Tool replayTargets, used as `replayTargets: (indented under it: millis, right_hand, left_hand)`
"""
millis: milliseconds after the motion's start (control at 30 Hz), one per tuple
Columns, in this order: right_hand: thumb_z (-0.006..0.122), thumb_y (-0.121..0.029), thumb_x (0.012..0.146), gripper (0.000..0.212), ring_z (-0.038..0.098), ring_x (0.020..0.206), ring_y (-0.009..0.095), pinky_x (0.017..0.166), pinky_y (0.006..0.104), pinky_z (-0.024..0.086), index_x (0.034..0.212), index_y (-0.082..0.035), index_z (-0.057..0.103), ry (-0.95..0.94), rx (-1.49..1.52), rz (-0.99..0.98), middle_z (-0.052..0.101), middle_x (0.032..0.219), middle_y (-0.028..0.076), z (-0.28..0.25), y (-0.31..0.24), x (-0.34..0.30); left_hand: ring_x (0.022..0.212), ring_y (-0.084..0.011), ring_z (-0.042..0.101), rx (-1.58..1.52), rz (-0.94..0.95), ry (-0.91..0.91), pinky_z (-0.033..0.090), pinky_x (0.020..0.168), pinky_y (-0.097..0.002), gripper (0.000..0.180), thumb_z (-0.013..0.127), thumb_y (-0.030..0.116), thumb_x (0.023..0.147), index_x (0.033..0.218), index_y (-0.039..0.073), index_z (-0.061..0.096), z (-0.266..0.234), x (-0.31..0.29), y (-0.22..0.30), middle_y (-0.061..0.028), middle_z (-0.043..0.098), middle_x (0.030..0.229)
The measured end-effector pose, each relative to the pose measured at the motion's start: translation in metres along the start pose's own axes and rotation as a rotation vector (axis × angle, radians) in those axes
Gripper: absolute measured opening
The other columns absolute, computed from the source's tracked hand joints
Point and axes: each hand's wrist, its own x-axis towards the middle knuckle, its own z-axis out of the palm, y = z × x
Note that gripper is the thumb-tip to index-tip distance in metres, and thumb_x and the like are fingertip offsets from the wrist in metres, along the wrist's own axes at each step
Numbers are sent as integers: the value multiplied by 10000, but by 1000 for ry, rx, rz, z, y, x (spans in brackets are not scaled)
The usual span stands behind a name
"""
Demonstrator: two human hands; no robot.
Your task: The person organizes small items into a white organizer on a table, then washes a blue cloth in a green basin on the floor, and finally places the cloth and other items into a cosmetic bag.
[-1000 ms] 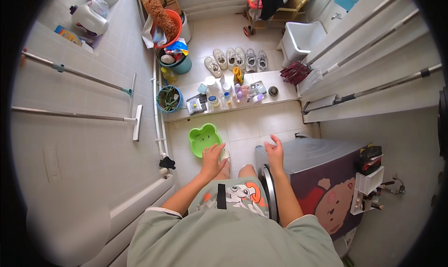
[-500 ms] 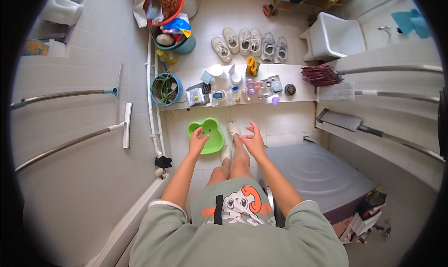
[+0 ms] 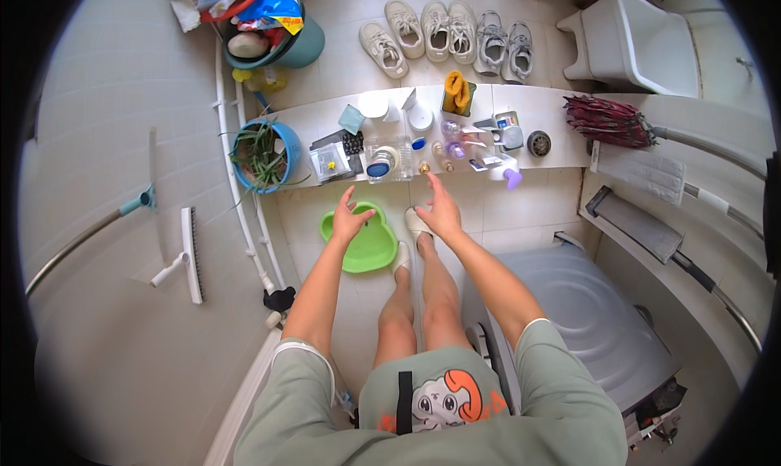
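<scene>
My left hand [image 3: 350, 220] is held above the green basin [image 3: 370, 250] on the floor, its fingers apart and nothing in it. Over my slippered foot hovers my right hand [image 3: 439, 210], also empty, with fingers spread and tips near the ledge's front edge. Along the white ledge [image 3: 325, 121] stand a clear container [image 3: 401, 153], a blue-lidded jar [image 3: 378, 169], a small gold-topped item [image 3: 425, 167], purple bottles [image 3: 454, 150], white tubs [image 3: 373, 105] and a rolled orange cloth [image 3: 459, 96]. Neither hand touches any of these.
A blue pot with a plant [image 3: 277, 153] stands at the ledge's left end. Several shoes [image 3: 435, 31] line up behind it. Mops [image 3: 634, 222] lean at right beside a grey ridged lid [image 3: 582, 311]. A squeegee brush [image 3: 192, 254] is at the left wall. A white tub [image 3: 663, 43] sits far right.
Both hands have moved forward toward the ledge, fingers still spread. The view has shifted closer, so the ledge and its items look larger.
</scene>
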Motion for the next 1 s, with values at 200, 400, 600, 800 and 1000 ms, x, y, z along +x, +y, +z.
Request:
replayTargets:
  millis: [200, 400, 600, 800, 1000]
  right_hand:
    - [721, -142, 701, 839, 588, 1038, 342, 867, 416, 493, 1422, -127, 291, -42, -61, 78, 501, 1301, 178, 63, 39, 56]
    - [717, -66, 687, 882, 495, 1188, 357, 976, 412, 436, 1436, -106, 253, -55, 119, 90, 440, 1355, 185, 107, 62, 102]
    - [760, -47, 637, 951, 474, 1197, 339, 998, 404, 410, 1437, -90, 249, 149, 27, -124, 418, 1370, 186, 150, 102, 149]
    - [771, -43, 636, 946, 381, 1295, 362, 1070, 423, 337, 1434, -108, 267, 198, -16, -287, 397, 1391, 173, 163, 95, 165]
    - [742, -52, 681, 817, 405, 1283, 363, 1058, 435, 344, 1387, -96, 335, 263, 87, -355, 444, 1360, 174, 174, 101, 178]
  left_hand:
    - [1292, -365, 406, 29, 102, -56, 444, 989, -434, 1060, 844, 78, 630, 1482, 118, 215, 11, 77, -42, -143, 319, 1482]
    - [1341, -306, 345, 29, 228, -177, 376, 986, -560, 1155, 808, -9, 625, 1512, 228, 108, 24, 122, -61, -122, 337, 1468]
    - [1386, -295, 265, -194, 152, -116, 285, 1087, -440, 830, 631, 80, 796, 1499, 164, 199, 33, 165, -107, -156, 241, 1521]
    - [1384, -274, 239, -412, -130, -61, 262, 1061, -532, 741, 353, 623, 929, 1497, 171, 205, 38, 178, -79, -89, 268, 1516]
    - [1386, -227, 255, -361, 149, 16, 176, 1132, -329, 646, 243, 529, 995, 1426, 66, 372, 49, 188, -73, -94, 308, 1497]
